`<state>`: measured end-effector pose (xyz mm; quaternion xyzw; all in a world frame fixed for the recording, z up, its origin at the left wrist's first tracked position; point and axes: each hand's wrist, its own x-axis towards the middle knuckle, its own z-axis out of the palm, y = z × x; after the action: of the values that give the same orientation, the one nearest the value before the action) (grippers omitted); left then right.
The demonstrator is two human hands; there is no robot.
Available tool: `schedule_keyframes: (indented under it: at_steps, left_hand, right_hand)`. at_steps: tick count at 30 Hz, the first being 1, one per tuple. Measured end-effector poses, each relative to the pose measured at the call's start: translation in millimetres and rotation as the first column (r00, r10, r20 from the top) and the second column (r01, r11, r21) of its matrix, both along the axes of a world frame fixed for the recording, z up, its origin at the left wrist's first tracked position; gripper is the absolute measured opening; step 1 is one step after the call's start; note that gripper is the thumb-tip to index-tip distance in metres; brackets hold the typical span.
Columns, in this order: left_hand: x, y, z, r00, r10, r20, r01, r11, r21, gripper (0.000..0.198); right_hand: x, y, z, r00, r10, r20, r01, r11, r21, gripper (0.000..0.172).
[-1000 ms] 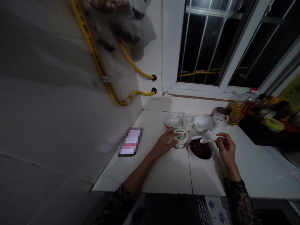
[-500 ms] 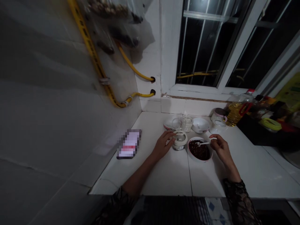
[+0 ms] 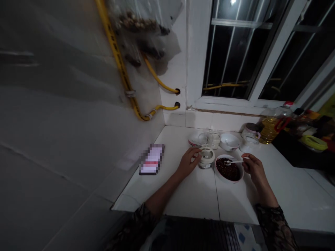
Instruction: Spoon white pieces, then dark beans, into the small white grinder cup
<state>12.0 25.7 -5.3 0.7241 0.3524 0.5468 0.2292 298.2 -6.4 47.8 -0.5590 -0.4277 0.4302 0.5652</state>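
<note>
My left hand (image 3: 188, 161) is wrapped round a small open jar with a white rim (image 3: 206, 157) on the white counter (image 3: 193, 195). Just right of the jar stands a bowl of dark red flakes (image 3: 229, 168). My right hand (image 3: 255, 167) pinches the handle of a small white spoon (image 3: 232, 162), whose head lies over the bowl's contents. Both sleeves are dark lace.
Behind the jar stand a small glass jar (image 3: 214, 138), two white bowls (image 3: 229, 141), a lidded jar (image 3: 250, 137) and an oil bottle (image 3: 274, 124). A phone (image 3: 152, 159) lies at the left by the wall. Yellow gas hoses (image 3: 136, 104) run down the wall. The window (image 3: 248, 52) is dark.
The spoon dipped from the bowl's far rim into the flakes and now rests over them. The view shifted right and slightly down. My left hand stayed on the jar.
</note>
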Motion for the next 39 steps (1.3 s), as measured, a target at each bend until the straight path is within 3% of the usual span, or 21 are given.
schedule_keyframes:
  at_steps: [13,22,26,31,36,38,39]
  left_hand:
    - [2,3,0.5,0.998,-0.025,0.063,0.032,0.993,-0.112,0.024]
    - [4,4,-2.6,0.996,-0.021,0.087,0.034,0.987,-0.156,0.025]
    - [4,4,-1.8,0.994,-0.026,0.106,0.044,0.984,-0.170,0.025]
    - [2,5,-0.5,0.995,-0.031,0.097,0.049,0.981,-0.186,0.025]
    - [1,4,-0.2,0.996,-0.030,0.080,0.046,0.980,-0.196,0.027]
    - [1,4,-0.1,0.996,-0.032,0.078,0.046,0.980,-0.194,0.027]
    - [1,3,0.0,0.996,-0.033,0.078,0.047,0.980,-0.193,0.027]
  right_hand:
    - [2,1,1.5,0.982,-0.014,-0.190,0.003,0.998,-0.057,0.031]
    - [2,3,-2.4,0.984,0.052,-0.168,-0.053,0.999,0.000,0.027]
    - [-2,6,4.5,0.987,0.046,-0.156,-0.046,0.999,0.004,0.028]
    - [-15,10,25.8,0.990,0.045,-0.132,-0.038,0.998,0.051,0.030]
    - [-48,8,42.7,0.989,0.092,0.119,-0.115,0.972,0.205,0.024]
    - [-63,4,43.3,0.941,0.057,0.333,-0.168,0.934,0.315,0.020]
    - [-70,2,42.6,0.872,0.044,0.488,-0.239,0.908,0.345,0.019]
